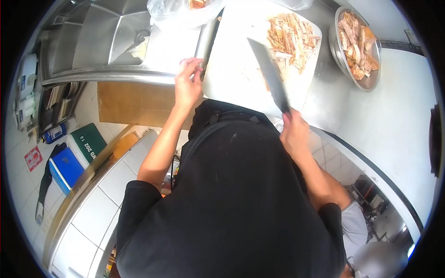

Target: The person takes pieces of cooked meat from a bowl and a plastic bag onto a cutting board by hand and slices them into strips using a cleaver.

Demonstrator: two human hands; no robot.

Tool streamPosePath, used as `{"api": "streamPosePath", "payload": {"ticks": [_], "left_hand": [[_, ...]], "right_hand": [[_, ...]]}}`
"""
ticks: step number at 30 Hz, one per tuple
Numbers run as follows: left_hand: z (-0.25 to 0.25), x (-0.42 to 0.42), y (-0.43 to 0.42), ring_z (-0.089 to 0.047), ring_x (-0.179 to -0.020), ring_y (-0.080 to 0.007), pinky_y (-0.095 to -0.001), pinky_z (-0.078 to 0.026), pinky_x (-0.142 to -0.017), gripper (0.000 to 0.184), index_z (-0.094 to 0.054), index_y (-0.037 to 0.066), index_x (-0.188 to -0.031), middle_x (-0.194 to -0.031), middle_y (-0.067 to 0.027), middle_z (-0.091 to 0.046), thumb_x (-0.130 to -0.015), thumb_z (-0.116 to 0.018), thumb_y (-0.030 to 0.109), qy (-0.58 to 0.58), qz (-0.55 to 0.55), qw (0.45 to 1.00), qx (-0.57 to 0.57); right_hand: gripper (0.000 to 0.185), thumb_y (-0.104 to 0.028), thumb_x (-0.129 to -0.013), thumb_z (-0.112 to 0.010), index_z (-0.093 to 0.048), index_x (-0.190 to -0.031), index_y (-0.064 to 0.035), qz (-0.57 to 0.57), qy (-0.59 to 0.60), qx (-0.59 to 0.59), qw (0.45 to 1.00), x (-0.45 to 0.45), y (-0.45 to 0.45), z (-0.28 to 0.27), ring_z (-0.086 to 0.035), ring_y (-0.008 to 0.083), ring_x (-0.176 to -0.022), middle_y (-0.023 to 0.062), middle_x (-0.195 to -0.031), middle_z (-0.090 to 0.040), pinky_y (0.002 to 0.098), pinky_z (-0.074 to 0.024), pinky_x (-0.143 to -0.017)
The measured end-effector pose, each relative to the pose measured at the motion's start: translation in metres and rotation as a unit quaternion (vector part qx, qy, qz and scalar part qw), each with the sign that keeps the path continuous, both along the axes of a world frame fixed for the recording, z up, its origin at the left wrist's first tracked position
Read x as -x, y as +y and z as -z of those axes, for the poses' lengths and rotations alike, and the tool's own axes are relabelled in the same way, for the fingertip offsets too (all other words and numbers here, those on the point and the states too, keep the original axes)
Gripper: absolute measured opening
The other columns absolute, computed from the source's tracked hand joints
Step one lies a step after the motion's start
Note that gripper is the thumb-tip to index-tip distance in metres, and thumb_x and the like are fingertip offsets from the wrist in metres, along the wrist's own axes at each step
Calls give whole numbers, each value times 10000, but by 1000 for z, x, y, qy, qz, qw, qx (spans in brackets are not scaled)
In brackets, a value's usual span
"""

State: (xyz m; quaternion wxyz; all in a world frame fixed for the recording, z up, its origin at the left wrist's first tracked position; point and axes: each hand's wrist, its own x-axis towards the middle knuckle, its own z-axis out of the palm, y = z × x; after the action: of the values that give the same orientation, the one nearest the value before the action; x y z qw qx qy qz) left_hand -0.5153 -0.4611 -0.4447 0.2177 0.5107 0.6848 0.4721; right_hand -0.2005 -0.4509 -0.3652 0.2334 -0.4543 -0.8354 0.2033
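Note:
My right hand [295,134] is wrapped round the handle of a kitchen knife [270,69]. Its dark, broad blade points up and to the left over the white cutting board [232,60]. Beside the blade, on the board's right half, lies a heap of sliced brownish meat [293,39], with small scraps closer to me. My left hand [187,85] is at the board's left edge, fingers loosely bent and apart, with nothing visible in them.
A metal bowl [333,41] of larger meat pieces stands right of the board. A clear plastic bag [169,14] lies at the upper left, near a steel sink [97,41]. Behind me at the lower right is another person in a grey sleeve [354,224].

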Motion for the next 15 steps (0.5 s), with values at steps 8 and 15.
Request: {"api": "streamPosePath", "payload": {"ticks": [8, 15], "left_hand": [[-6, -28, -7, -644, -914, -256, -329, -520, -795, 399, -651, -9, -1101, -1083, -139, -603, -785, -512, -210, -49, 57, 997, 36], [11, -119, 56, -429, -1358, -308, -438, -362, -1106, 624, -555, 69, -1324, -1443, -112, -497, -725, -543, -105, 173, 331, 926, -48]], "right_hand": [[230, -99, -950, -564, -465, -1143, -22, 8, -225, 159, 961, -21, 11, -20, -624, 420, -623, 214, -676, -631, 474, -471, -571], [220, -124, -980, -561, -481, -1154, -17, 149, -46, 150, 976, -46, 37, -81, -592, 386, -559, 194, -702, -643, 382, -462, -554]]}}
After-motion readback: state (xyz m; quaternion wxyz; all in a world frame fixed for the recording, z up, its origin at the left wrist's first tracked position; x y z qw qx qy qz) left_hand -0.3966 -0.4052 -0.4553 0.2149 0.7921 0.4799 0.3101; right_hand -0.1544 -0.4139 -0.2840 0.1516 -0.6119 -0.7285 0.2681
